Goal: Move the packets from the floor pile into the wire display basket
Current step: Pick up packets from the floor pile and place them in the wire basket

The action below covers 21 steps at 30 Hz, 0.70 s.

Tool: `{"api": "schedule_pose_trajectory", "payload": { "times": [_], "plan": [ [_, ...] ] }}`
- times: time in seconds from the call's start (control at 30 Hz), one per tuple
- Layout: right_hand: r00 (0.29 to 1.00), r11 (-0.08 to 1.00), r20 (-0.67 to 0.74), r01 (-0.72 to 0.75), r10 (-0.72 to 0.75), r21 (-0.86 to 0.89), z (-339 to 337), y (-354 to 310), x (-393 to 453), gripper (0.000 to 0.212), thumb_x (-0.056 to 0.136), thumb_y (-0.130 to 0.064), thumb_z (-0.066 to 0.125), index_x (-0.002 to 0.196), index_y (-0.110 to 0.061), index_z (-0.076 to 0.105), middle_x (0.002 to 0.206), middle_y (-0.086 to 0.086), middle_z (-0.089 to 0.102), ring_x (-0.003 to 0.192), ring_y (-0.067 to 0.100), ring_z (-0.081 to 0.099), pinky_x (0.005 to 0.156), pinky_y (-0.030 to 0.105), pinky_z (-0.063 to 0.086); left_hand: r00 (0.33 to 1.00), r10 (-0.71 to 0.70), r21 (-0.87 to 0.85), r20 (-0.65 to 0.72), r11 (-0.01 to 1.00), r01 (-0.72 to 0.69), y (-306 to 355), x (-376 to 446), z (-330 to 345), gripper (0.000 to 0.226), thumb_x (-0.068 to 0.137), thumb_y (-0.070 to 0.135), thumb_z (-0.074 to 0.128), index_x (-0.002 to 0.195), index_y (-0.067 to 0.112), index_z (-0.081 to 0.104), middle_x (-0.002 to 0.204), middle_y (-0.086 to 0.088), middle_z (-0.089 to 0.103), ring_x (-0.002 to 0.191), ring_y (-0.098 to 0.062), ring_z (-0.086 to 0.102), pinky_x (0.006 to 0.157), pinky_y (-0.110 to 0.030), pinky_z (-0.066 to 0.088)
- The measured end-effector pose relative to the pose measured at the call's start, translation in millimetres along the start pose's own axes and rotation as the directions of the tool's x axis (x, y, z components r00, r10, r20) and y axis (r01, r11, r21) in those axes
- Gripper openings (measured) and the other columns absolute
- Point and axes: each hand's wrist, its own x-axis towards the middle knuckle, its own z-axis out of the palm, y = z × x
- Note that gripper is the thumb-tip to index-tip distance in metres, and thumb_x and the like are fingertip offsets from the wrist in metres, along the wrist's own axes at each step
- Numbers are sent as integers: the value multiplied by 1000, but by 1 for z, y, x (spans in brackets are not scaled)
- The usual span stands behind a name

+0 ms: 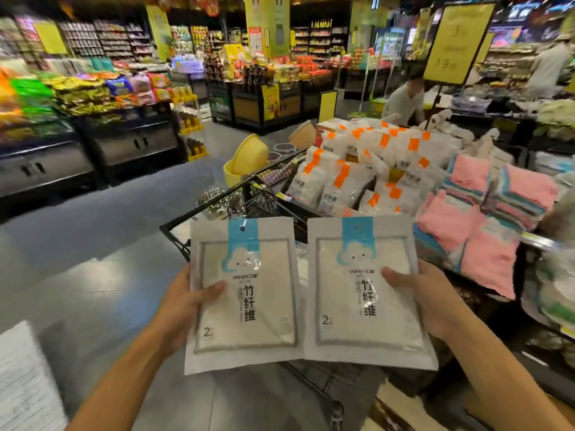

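Your left hand [183,303] grips the left packet [245,293] by its left edge, thumb lying across the front and the other fingers hidden behind it. Just beside it, edges meeting or slightly overlapping, your right hand [426,300] holds the right packet [364,290] the same way, thumb on the front near its right edge. Both packets are white with a blue strip at the top and a cloud face printed under it, and you hold them upright, facing you, above the near end of the black wire display basket [217,206].

Past the packets, the basket carries a heap of white packets with orange strips [348,169]. Right of that heap lie stacks of pink and blue cloths [485,219]. A yellow basin [249,157] stands tilted just beyond the basket's far left corner. On the grey floor [93,237] to your left run dark shelving units loaded with coloured snack bags [77,94]. A yellow price sign [457,42] stands on a pole at upper right, with a person in a pale shirt [404,101] bent over beneath it.
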Motion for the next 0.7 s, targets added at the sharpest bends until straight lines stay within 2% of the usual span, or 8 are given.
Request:
{"api": "schedule_pose_trajectory", "payload": {
  "times": [0.07,0.17,0.23,0.3,0.4,0.47,0.57,0.7],
  "plan": [
    [999,999,-3,-32,32,-1,10,6,24,39,90,1,70,128,-5,64,109,19,77,96,40,76,73,50,62,999,-14,-20,-30,1000,13,-3,16,-9,50,82,-4,70,126,14,55,114,-19,74,99,-43,73,73,-55,63],
    [999,999,-1,-52,52,14,25,13,61,35,90,2,70,124,-4,65,107,18,77,93,39,77,70,49,64,997,-20,-33,-79,999,17,-4,44,-16,49,80,-4,70,124,14,57,113,-19,75,99,-41,73,74,-52,63],
    [998,998,11,-70,70,6,33,16,88,36,90,1,70,125,-4,65,108,18,77,95,39,76,77,53,62,995,-14,4,-94,1000,15,-4,67,-18,48,81,-2,73,124,11,57,112,-20,74,98,-40,73,72,-49,64],
    [995,995,20,-98,98,8,39,17,118,36,90,0,70,125,-6,64,108,18,77,96,39,76,83,56,59,994,-7,68,-109,998,14,-2,92,-20,59,75,6,85,126,10,56,113,-19,74,98,-39,74,74,-50,64],
    [992,991,6,-122,122,45,44,15,158,36,90,-1,71,126,-6,63,109,18,77,97,39,76,80,56,61,996,-21,127,-91,991,32,5,129,-19,69,70,18,91,129,13,56,117,-17,74,103,-40,73,87,-58,59],
    [992,990,-27,-122,124,65,43,16,184,34,91,-2,70,124,-7,64,108,17,78,96,38,76,77,54,63,994,-46,139,-96,988,59,7,155,-17,70,70,22,93,129,14,57,117,-15,74,104,-40,73,89,-60,58],
    [990,990,-51,-131,134,58,38,22,224,32,93,-3,69,124,-9,65,108,15,78,96,36,77,81,54,61,990,-84,123,-112,988,98,2,201,-12,55,82,11,82,130,18,56,115,-15,75,101,-39,74,84,-60,59],
    [970,981,-148,-185,191,53,32,37,266,31,93,-2,70,123,-8,66,104,14,79,92,35,77,81,54,61,976,-171,130,-137,973,189,-10,259,-4,49,86,4,75,129,16,56,113,-14,76,98,-35,75,77,-54,62]
  ]
}}
